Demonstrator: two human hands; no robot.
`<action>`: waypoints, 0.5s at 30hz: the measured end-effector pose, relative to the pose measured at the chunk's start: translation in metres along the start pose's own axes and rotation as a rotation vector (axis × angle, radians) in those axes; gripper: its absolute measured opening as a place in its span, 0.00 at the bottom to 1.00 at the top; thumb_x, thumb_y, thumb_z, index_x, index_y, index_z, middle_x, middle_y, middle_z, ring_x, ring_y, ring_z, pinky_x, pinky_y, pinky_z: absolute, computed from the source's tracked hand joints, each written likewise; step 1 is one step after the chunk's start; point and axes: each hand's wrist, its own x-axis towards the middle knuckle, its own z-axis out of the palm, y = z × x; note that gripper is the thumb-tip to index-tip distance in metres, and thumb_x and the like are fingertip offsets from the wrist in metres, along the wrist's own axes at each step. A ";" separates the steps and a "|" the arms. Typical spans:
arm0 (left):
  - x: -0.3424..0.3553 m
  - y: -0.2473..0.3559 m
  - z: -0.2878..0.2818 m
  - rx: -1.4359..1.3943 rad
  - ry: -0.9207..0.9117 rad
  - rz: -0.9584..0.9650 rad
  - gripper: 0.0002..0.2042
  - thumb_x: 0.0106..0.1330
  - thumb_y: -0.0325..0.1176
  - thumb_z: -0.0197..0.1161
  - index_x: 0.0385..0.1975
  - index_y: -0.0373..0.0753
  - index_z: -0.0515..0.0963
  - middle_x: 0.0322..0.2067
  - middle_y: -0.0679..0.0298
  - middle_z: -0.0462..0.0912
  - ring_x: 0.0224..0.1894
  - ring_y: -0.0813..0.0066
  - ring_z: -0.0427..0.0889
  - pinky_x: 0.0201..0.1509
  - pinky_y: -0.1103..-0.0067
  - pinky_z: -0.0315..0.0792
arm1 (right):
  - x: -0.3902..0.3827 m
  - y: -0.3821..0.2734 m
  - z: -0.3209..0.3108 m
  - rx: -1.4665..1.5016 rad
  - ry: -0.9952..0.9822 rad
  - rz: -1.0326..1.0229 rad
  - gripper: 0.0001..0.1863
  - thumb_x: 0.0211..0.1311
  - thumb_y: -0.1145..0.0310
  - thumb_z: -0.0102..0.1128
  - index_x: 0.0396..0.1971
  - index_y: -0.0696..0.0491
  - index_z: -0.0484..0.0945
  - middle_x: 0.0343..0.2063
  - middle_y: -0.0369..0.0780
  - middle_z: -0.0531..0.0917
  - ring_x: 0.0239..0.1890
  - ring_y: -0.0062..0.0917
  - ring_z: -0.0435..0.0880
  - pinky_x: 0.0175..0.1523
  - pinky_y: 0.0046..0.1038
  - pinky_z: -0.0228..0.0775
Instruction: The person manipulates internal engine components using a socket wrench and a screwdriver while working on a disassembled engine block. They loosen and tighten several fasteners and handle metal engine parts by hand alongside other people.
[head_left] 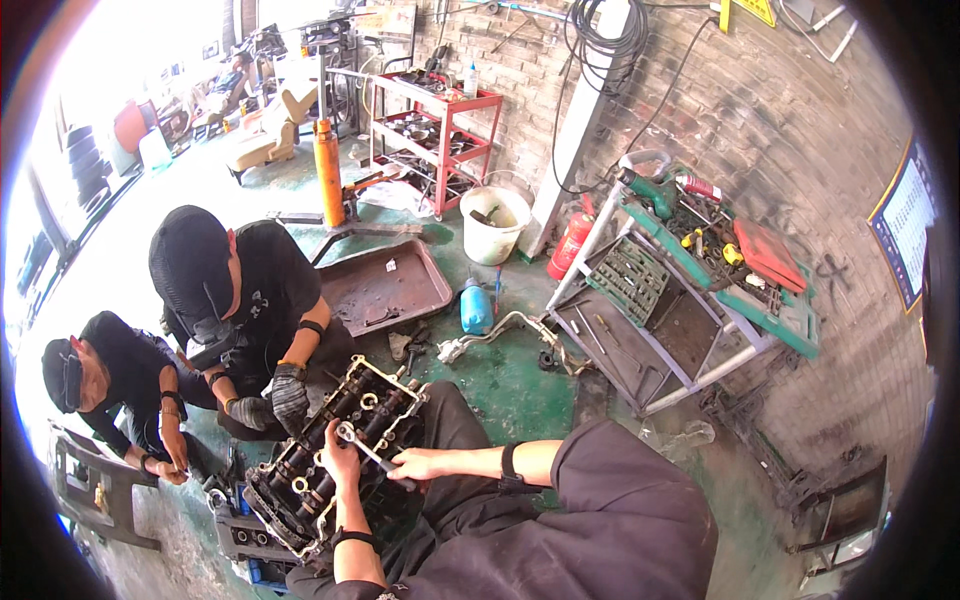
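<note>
A cylinder head (335,450) with its camshafts exposed lies tilted in front of me, over my knees. My right hand (415,465) is wrapped round the handle of a ratchet wrench (366,447). Close to the ratchet's round head, my left hand (341,462) is closed at its socket end, above the camshafts; the socket itself is hidden. Across the cylinder head, a co-worker's gloved hands (290,396) are at its far left edge. Another person's bare hands (172,470) are lower down at the far left.
A blue bottle (477,308), a metal pipe (515,325) and a rusty drip tray (425,275) are on the green floor ahead. A tool cart (690,375) stands right, near a fire extinguisher (572,243) and white bucket (493,240). A dark panel (105,495) lies left.
</note>
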 end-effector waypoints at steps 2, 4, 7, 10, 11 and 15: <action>0.004 -0.002 -0.001 0.095 0.001 -0.021 0.24 0.52 0.24 0.63 0.52 0.44 0.72 0.39 0.55 0.84 0.42 0.60 0.83 0.45 0.71 0.73 | -0.004 -0.011 -0.028 -0.311 0.030 -0.098 0.19 0.63 0.52 0.53 0.34 0.56 0.77 0.23 0.39 0.81 0.21 0.27 0.82 0.24 0.30 0.76; 0.002 0.006 -0.006 0.191 0.037 0.046 0.20 0.50 0.25 0.62 0.46 0.45 0.77 0.35 0.54 0.84 0.39 0.56 0.83 0.43 0.70 0.73 | -0.022 -0.043 -0.052 -0.373 0.035 -0.012 0.22 0.62 0.49 0.54 0.37 0.54 0.80 0.27 0.40 0.84 0.25 0.27 0.83 0.30 0.32 0.76; 0.004 0.037 -0.003 0.307 0.029 -0.065 0.16 0.48 0.28 0.64 0.40 0.47 0.81 0.26 0.52 0.82 0.30 0.56 0.82 0.37 0.69 0.73 | -0.012 -0.043 -0.092 -0.662 0.254 -0.154 0.22 0.59 0.47 0.56 0.42 0.49 0.82 0.32 0.42 0.85 0.33 0.33 0.84 0.40 0.35 0.74; 0.001 0.020 0.006 0.167 0.139 0.003 0.13 0.51 0.30 0.66 0.38 0.47 0.81 0.25 0.52 0.82 0.28 0.58 0.82 0.34 0.69 0.73 | 0.002 -0.049 -0.114 -0.689 0.376 -0.176 0.21 0.56 0.48 0.59 0.41 0.48 0.83 0.34 0.43 0.85 0.40 0.36 0.83 0.45 0.35 0.72; 0.001 0.021 0.005 0.181 0.133 -0.015 0.12 0.51 0.31 0.66 0.38 0.47 0.81 0.25 0.53 0.82 0.28 0.59 0.82 0.34 0.70 0.72 | 0.005 -0.051 -0.118 -0.691 0.384 -0.213 0.21 0.54 0.48 0.61 0.39 0.49 0.84 0.33 0.43 0.85 0.39 0.36 0.83 0.45 0.35 0.72; 0.000 0.026 0.007 0.196 0.151 0.003 0.11 0.52 0.32 0.67 0.36 0.47 0.80 0.24 0.55 0.82 0.28 0.60 0.82 0.33 0.71 0.72 | 0.007 -0.047 -0.118 -0.570 0.349 -0.134 0.22 0.53 0.48 0.61 0.41 0.49 0.83 0.33 0.44 0.85 0.39 0.37 0.83 0.46 0.36 0.73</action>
